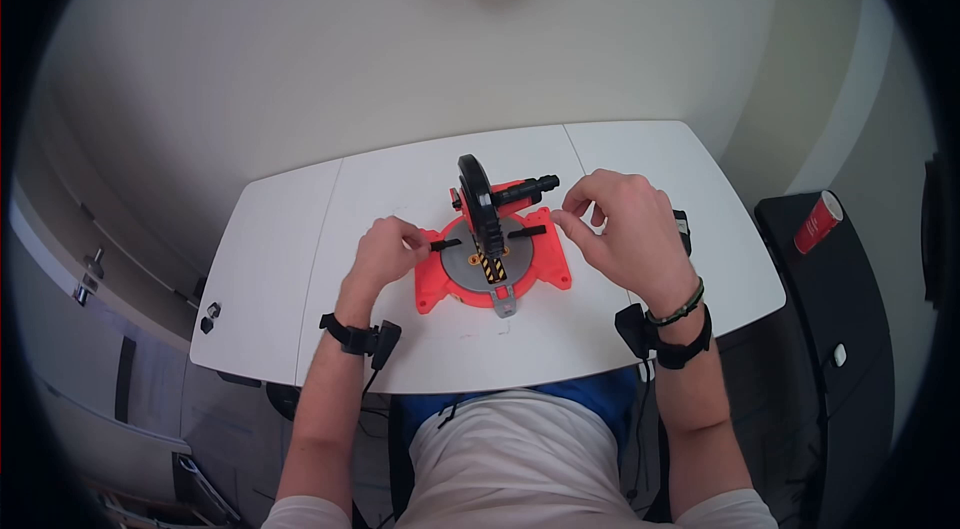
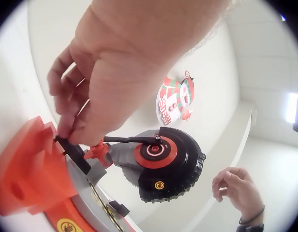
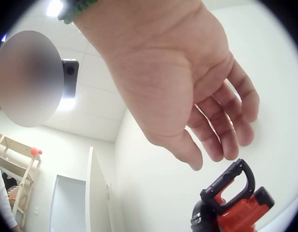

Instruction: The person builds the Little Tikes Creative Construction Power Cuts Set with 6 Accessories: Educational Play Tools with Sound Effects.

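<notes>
A toy miter saw with a red base (image 1: 432, 281) and a round grey turntable (image 1: 460, 267) stands in the middle of the white table. Its black blade guard (image 2: 175, 181) is raised over the turntable, and the black handle (image 3: 250, 176) points to the right. My left hand (image 1: 385, 251) pinches the outer end of a small black bar (image 2: 74, 154) at the left of the base between thumb and fingertips. A matching black bar (image 1: 527, 231) lies on the right side. Right of the handle, my right hand (image 1: 630, 229) hovers with loosely bent fingers and holds nothing.
A dark object (image 1: 683, 229) sits on the table behind my right hand. Small dark pieces (image 1: 210, 317) lie at the table's left edge. On a black side table (image 1: 850, 299) at the right stand a red cup (image 1: 819, 222) and a small white object (image 1: 839, 356).
</notes>
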{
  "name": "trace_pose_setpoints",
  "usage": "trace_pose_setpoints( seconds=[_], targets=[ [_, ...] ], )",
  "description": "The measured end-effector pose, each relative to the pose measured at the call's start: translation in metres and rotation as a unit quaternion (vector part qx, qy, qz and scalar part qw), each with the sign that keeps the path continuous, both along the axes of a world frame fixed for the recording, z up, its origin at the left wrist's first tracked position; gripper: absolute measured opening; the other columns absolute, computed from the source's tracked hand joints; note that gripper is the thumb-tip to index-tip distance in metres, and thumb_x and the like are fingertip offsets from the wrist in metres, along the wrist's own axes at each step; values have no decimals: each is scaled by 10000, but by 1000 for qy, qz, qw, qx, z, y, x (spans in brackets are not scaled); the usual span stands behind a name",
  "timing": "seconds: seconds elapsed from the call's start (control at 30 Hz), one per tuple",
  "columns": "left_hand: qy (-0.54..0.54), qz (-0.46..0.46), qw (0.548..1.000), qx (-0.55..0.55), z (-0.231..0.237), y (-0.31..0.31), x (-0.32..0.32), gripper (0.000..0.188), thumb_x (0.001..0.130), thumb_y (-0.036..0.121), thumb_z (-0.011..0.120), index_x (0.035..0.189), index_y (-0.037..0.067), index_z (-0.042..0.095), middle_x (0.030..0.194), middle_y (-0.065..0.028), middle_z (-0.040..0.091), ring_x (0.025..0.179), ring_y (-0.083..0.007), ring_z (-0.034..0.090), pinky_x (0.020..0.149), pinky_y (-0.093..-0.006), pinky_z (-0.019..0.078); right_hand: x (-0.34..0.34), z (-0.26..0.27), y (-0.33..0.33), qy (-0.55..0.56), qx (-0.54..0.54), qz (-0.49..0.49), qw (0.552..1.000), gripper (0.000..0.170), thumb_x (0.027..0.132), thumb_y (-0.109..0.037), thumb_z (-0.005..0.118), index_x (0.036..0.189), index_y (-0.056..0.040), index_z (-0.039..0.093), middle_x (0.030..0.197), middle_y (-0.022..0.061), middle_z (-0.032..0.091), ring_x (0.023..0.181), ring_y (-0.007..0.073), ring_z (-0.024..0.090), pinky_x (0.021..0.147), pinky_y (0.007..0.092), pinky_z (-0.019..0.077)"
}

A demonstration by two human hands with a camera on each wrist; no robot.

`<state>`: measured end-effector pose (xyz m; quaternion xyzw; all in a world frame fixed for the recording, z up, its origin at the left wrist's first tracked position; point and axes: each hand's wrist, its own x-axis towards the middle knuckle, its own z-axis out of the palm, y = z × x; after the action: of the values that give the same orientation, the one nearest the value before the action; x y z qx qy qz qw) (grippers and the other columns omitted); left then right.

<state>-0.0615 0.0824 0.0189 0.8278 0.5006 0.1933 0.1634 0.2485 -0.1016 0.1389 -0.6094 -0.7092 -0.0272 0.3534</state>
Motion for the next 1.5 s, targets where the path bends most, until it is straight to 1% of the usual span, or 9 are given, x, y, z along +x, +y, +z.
trace_pose_setpoints(
  seconds=[0.07, 0.27, 0.37, 0.43, 0.53, 0.93, 1.13, 1.33, 1.5],
  targets=[
    [37, -11, 999, -8, -3, 0, 0, 161, 839, 161, 815, 949, 52, 860, 872, -105, 827, 806, -260, 788, 790, -387, 628, 0, 0, 0, -3, 1, 1, 1000, 203, 924, -243, 824, 923, -44, 783, 901, 100, 784, 789, 326, 747, 664, 432, 555],
    [-56, 16, 998, -24, 15, -4, 5, 134, 868, 136, 799, 952, 49, 855, 852, -115, 820, 780, -236, 779, 775, -380, 622, 0, 4, -6, 3, 11, -2, 1000, 208, 923, -248, 825, 923, -44, 783, 904, 101, 784, 784, 325, 748, 657, 426, 553],
    [-68, 26, 997, -15, 7, -2, 4, 135, 903, 75, 796, 1008, 9, 849, 909, -122, 823, 765, -204, 722, 743, -334, 599, 0, 5, -5, -3, 0, -4, 1000, 212, 926, -251, 824, 930, -43, 785, 909, 101, 788, 786, 324, 752, 660, 426, 556],
    [-128, -28, 990, 48, -18, 9, 0, 178, 908, 92, 821, 1075, 43, 858, 1037, -154, 819, 815, -238, 751, 781, -380, 608, -1, 1, -3, 1, -1, -2, 1000, 216, 927, -254, 823, 936, -41, 786, 910, 100, 790, 785, 324, 755, 659, 423, 557],
    [-78, -32, 996, 4, -28, 16, -2, 211, 890, 61, 844, 1101, 50, 859, 1089, -160, 805, 846, -239, 738, 798, -385, 602, -3, 5, -6, 11, -9, 0, 1000, 222, 929, -258, 823, 936, -39, 787, 909, 101, 790, 794, 323, 757, 666, 425, 559],
    [-90, -27, 995, -19, -20, 12, 0, 280, 833, 39, 884, 1096, 136, 889, 986, -116, 812, 787, -220, 697, 772, -377, 588, -5, 2, -3, 4, -15, -7, 1000, 247, 930, -285, 832, 913, -42, 791, 887, 104, 783, 814, 322, 754, 688, 425, 558],
    [-43, -7, 999, -28, -9, 4, 2, 192, 872, 101, 879, 1061, 128, 894, 990, -125, 832, 710, -226, 704, 731, -379, 587, -4, 3, -4, 6, -8, -2, 1000, 233, 929, -274, 829, 905, -46, 785, 884, 101, 782, 796, 322, 750, 674, 423, 556],
    [-58, -36, 997, -25, -2, 1, 1, 180, 898, 162, 867, 1068, 105, 884, 981, -120, 834, 724, -214, 720, 732, -381, 594, -3, 5, -6, -7, 11, -4, 1000, 215, 922, -259, 824, 904, -49, 782, 900, 94, 784, 787, 323, 747, 659, 428, 552],
    [-76, -24, 997, 9, 8, 2, -4, 147, 893, 128, 864, 1029, 76, 875, 944, -112, 822, 741, -202, 708, 732, -360, 591, -1, 7, -8, -1, 5, -7, 1000, 207, 919, -253, 823, 921, -50, 784, 911, 96, 787, 790, 323, 750, 662, 426, 556]
  ],
)
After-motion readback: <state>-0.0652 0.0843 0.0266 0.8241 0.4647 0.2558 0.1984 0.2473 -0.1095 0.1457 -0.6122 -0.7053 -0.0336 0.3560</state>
